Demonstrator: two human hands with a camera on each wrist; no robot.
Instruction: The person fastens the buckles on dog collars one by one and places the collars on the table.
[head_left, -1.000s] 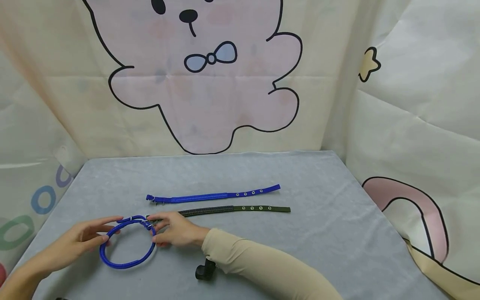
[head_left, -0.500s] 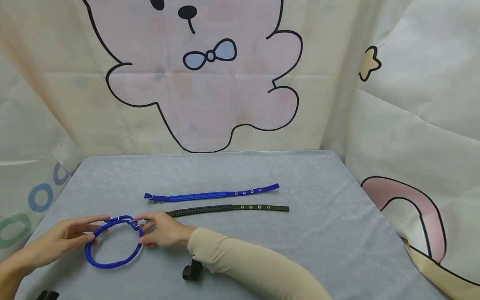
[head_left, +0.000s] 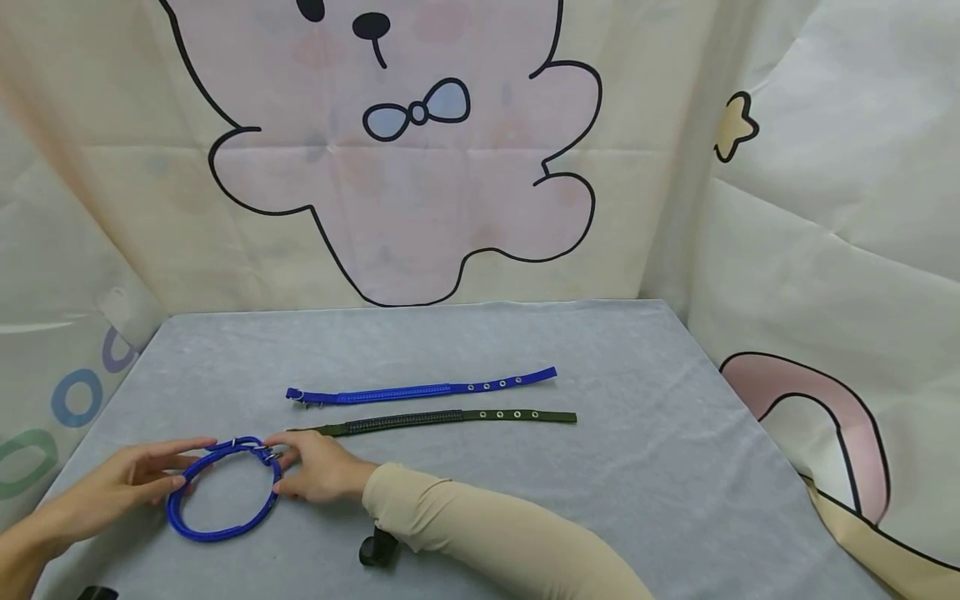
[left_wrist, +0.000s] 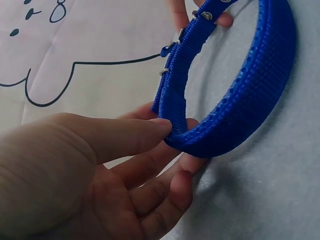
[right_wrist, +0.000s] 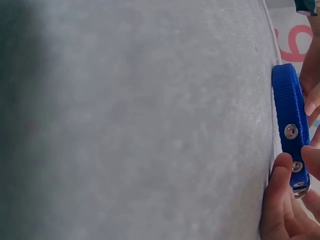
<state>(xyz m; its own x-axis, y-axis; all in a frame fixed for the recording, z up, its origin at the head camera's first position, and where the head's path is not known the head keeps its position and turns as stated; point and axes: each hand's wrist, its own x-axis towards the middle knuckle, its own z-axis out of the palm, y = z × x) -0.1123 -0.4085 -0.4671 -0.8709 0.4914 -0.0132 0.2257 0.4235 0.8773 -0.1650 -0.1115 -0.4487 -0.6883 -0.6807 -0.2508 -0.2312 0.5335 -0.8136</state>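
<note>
A blue pet collar (head_left: 213,536), buckled into a loop, is held between both hands low on the left of the head view. My left hand (head_left: 123,483) pinches its left side; in the left wrist view the thumb presses on the padded blue webbing (left_wrist: 240,115) with fingers behind. On the opposite side, near the metal buckle and ring, my right hand (head_left: 322,468) grips the band between thumb and fingers. Metal eyelets show on the collar (right_wrist: 286,100) in the right wrist view, where fingertips (right_wrist: 281,162) touch it.
Behind the hands, a blue collar (head_left: 405,392) and a dark green collar (head_left: 420,420) lie straight across the grey cloth-covered table (head_left: 637,483). The green one's left end is partly behind my right hand. Printed curtains (head_left: 450,208) stand around the table.
Both hands have shifted left with the looped blue collar, mostly in the first half second. Their hold looks the same. The two straight collars stay where they lie.
</note>
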